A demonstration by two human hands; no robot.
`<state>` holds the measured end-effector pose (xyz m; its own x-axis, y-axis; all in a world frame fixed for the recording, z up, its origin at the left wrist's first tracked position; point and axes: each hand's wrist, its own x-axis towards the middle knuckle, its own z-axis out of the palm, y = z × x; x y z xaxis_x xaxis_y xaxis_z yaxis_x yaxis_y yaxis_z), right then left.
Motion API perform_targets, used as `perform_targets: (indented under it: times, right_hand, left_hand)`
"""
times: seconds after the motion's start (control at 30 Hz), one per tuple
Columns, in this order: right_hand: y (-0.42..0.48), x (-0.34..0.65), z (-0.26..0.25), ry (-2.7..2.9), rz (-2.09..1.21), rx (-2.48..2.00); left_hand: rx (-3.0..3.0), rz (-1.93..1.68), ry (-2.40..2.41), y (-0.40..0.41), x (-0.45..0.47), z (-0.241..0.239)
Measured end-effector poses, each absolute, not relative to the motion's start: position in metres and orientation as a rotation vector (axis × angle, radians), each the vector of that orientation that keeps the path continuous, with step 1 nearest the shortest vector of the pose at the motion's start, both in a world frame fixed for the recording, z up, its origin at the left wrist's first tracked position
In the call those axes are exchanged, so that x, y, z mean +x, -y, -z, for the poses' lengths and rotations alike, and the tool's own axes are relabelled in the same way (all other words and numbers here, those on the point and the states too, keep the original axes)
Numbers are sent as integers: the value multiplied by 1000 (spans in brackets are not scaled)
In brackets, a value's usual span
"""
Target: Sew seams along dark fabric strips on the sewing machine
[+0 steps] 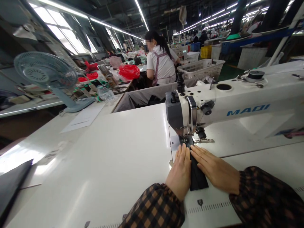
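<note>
A narrow strip of black fabric (197,177) lies on the white sewing table, its far end under the presser foot (186,139) of a white sewing machine (247,98). My left hand (180,169) rests flat on the strip's left side, fingers stretched towards the foot. From the right, my right hand (215,166) lies with extended fingers along the strip's other edge. Both sets of fingertips are just short of the needle area. A seam or fold seems to run lengthwise along the strip; its detail is too small to make out.
A blue-grey fan (47,72) and a paper sheet (83,118) are at the left. Black material (14,186) lies at the near left edge. Ahead, a person in a white top (162,63) sits beside a white plastic basket (201,68). A ruler scale (213,205) marks the table's front.
</note>
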<state>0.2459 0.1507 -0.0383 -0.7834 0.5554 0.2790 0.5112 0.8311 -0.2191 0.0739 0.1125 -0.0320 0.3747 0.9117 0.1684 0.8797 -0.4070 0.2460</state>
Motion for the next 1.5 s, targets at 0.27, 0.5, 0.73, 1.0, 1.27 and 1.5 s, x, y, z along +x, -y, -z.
perform_targets:
  times: [0.27,0.5,0.73,1.0,1.27,1.5]
  right_hand:
    - [-158,240,36,2692,-35,-819]
    - [-166,234,30,2560,153,-909]
    - [-162,231,27,2543,69,-782]
    - [-164,234,42,2608,88,-654]
    - [-165,238,38,2616,52,-588]
    - [-162,236,39,2573,-20,-640]
  left_hand:
    - [2577,-503,-1600,-115,74,34]
    - [2688,-448,-1502,-125,59,26]
    - [2526,-540,-1477,-126,52,14]
    - [2460,-787,-1476,-126,51,23]
    - [2810,-644,-1396,-124,54,17]
    - [2765,-478,-1427,-119,51,10]
